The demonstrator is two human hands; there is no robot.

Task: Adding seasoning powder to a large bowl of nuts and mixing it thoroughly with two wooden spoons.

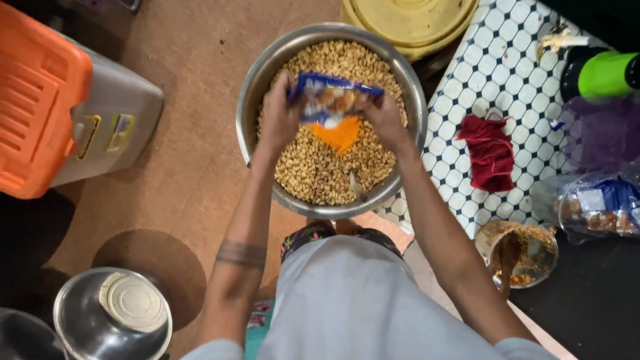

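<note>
From the head view, both hands hold a blue packet [335,99] over the steel bowl [257,73] of peanuts: left hand [281,117] pinching its left edge, right hand [385,119] its right. Orange powder [340,133] lies heaped on the nuts just beneath it.

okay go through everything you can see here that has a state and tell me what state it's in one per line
left hand: gripping the packet's left end
right hand: gripping the packet's right end
blue packet: held over the bowl, above the powder
large steel bowl: nearly full of pale nuts
orange powder: heaped on the nuts, unmixed
red cloth: crumpled on the tiled surface
small glass bowl: smeared with spice, spoon inside
yellow lid: closed
</note>
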